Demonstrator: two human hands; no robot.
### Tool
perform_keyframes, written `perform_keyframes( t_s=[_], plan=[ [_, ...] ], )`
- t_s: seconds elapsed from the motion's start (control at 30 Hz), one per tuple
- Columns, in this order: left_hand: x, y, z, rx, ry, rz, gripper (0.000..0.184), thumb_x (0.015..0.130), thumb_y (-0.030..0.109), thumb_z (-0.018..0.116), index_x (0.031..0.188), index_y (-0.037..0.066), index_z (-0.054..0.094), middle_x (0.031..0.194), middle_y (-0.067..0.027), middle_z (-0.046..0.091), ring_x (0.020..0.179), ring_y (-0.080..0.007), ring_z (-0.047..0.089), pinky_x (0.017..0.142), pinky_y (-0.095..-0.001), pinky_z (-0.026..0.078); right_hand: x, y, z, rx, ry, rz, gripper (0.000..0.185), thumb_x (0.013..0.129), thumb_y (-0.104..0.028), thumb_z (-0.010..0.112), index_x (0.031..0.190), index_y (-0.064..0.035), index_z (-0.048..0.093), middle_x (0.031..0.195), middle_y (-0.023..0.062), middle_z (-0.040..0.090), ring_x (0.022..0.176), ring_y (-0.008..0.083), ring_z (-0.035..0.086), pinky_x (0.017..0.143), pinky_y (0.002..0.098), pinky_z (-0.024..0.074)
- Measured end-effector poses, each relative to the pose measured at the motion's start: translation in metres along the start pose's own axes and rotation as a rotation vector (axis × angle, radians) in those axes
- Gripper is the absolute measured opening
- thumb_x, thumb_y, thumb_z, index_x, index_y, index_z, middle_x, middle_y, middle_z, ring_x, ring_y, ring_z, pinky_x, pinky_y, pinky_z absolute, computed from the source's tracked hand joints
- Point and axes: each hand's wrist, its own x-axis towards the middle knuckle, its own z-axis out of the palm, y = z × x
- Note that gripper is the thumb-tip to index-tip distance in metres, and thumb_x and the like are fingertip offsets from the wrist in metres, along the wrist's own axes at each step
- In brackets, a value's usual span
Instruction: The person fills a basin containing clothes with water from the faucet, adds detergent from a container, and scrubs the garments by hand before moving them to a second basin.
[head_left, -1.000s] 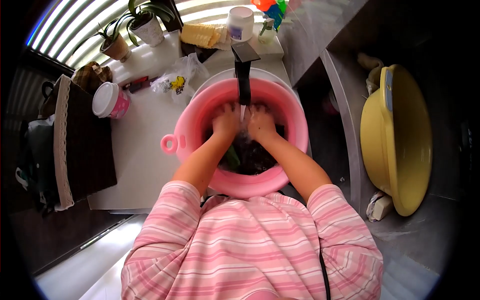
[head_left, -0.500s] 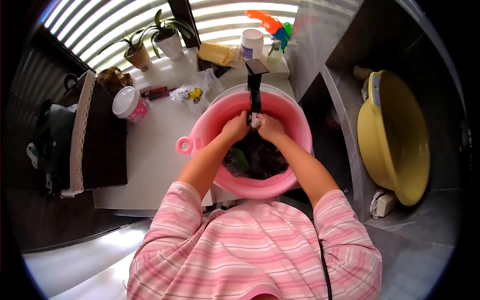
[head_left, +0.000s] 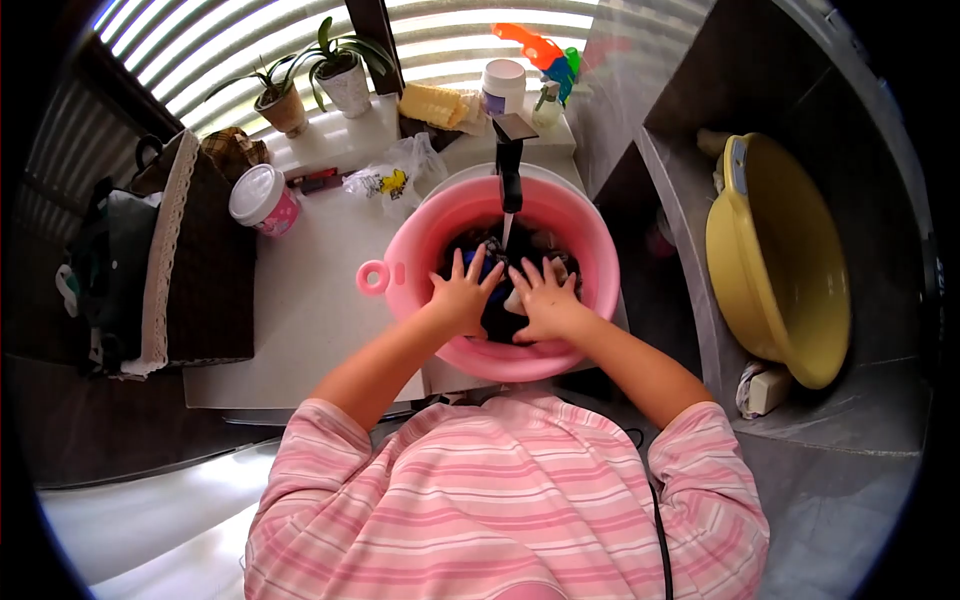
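My left hand (head_left: 463,301) has its fingers spread over the left part of a pink basin (head_left: 412,240). To its right, my right hand (head_left: 545,305) is also spread, palm down. Both are on or just above a heap of dark laundry (head_left: 520,243) with some blue and whitish pieces; firm contact is hard to judge. A black tap (head_left: 509,170) stands behind, and a thin stream of water (head_left: 507,230) runs from it into the basin. Neither hand grips anything. My palms and wrists hide part of the heap.
On the left are a lidded tub (head_left: 264,200) and a dark lace-edged basket (head_left: 210,270). A plastic bag (head_left: 405,175) lies behind the basin. Plants (head_left: 345,85), a white jar (head_left: 503,85) and a toy water gun (head_left: 535,48) line the sill. A yellow basin (head_left: 735,265) leans at right.
My hands were together under the tap at the back of the basin. They have parted, moved nearer to me and spread open. The stream now falls freely, and a green piece is out of sight.
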Motion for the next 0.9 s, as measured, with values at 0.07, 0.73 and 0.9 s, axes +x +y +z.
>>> perform_keyframes(
  t_s=[0.07, 0.73, 0.9],
  plan=[
    [0.009, 0.008, 0.022, 0.033, 0.053, -0.004, 0.111, 0.057, 0.042, 0.083, 0.148, 0.021, 0.022, 0.154, -0.0185, 0.007, 0.135, -0.0518, 0.015, 0.085, -0.0759, 0.034, 0.005, -0.006, 0.018, -0.123, 0.027, -0.020, 0.113, 0.060, -0.046, 0.079, 0.146, -0.0041, 0.020, 0.153, 0.0193, 0.014, 0.137, 0.0482, 0.014, 0.095, 0.0737, 0.0257],
    [0.121, -0.013, 0.077, -0.049, 0.436, -0.193, 0.037, 0.088, 0.026, 0.048, 0.123, 0.018, 0.055, 0.127, -0.0113, 0.045, 0.116, -0.0448, 0.043, 0.063, -0.0669, 0.048, 0.114, 0.029, 0.068, 0.061, 0.387, 0.190, 0.028, 0.085, -0.020, 0.049, 0.102, -0.0033, 0.065, 0.100, 0.0192, 0.065, 0.093, 0.0316, 0.063, 0.081, 0.0420, 0.0510],
    [0.102, -0.026, 0.057, 0.026, 0.480, -0.087, 0.027, 0.076, 0.009, 0.059, 0.103, 0.011, 0.061, 0.097, -0.0118, 0.058, 0.088, -0.0398, 0.061, 0.063, -0.0427, 0.056, 0.096, 0.030, 0.051, 0.083, 0.437, 0.103, 0.024, 0.081, -0.026, 0.060, 0.095, -0.0069, 0.064, 0.091, 0.0127, 0.067, 0.085, 0.0347, 0.064, 0.076, 0.0446, 0.0511]
  ],
)
